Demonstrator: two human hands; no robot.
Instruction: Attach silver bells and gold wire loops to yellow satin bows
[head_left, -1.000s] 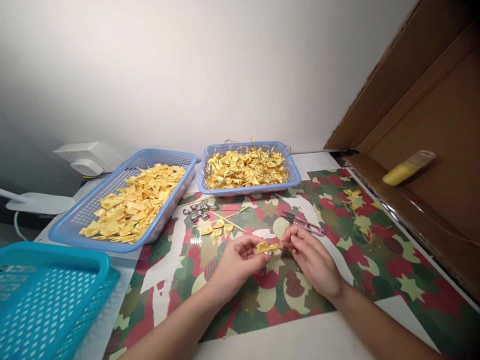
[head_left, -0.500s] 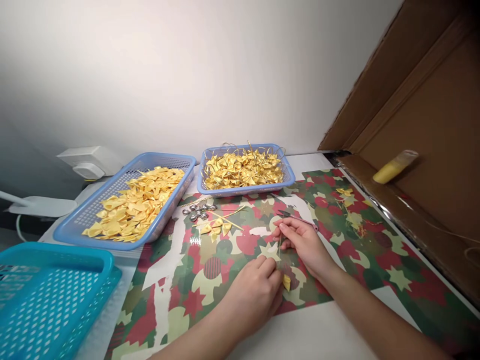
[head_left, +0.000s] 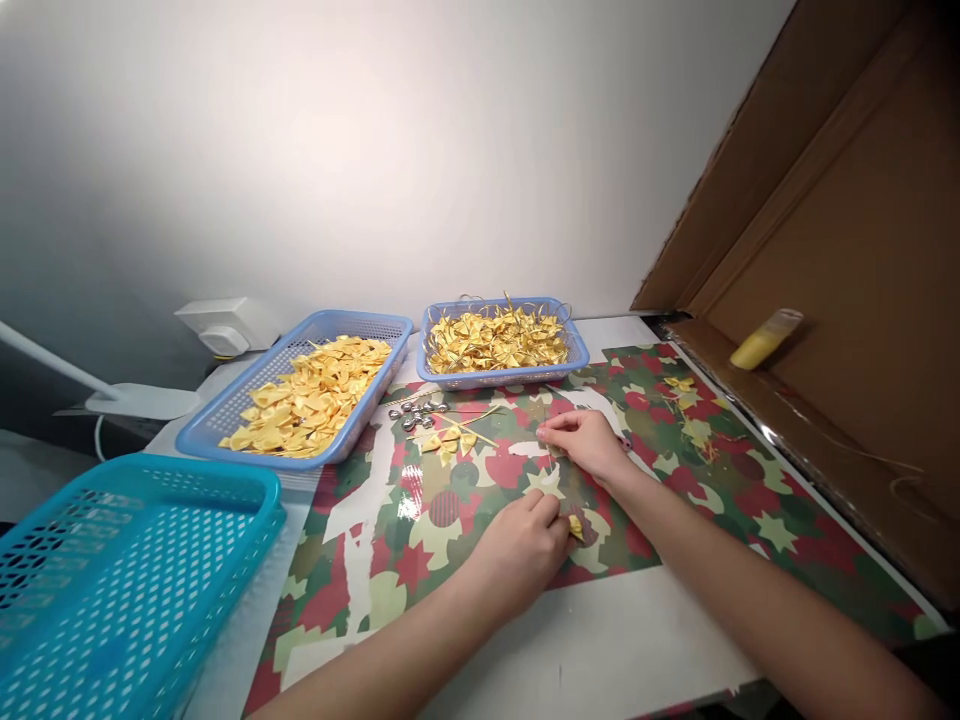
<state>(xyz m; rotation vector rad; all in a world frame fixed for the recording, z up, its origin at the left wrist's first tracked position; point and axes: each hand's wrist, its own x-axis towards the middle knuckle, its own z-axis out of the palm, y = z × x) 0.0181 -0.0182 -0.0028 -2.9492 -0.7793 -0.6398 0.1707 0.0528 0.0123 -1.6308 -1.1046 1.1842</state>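
Note:
My left hand [head_left: 525,545] is closed in a pinch on a small yellow ribbon bow [head_left: 575,526], low over the patterned sheet [head_left: 465,500]. Farther back, my right hand [head_left: 585,440] pinches the end of a thin gold cord [head_left: 555,470] that runs from its fingers down to the bow. Under the right hand the pink thread snips are almost wholly hidden. Loose yellow bows and gold cords [head_left: 454,435] lie just left of the right hand, next to several small silver bells [head_left: 416,414].
A blue basket of plain yellow bows [head_left: 225,435] stands at back left, a smaller blue basket of corded bows [head_left: 574,350] behind the hands. A turquoise basket [head_left: 150,500] sits at front left. Cardboard with a yellow tube [head_left: 763,340] rises on the right.
The hands have drawn apart: the left hand came toward me with the bow, the right moved back, stretching the cord between them. The view has shifted right.

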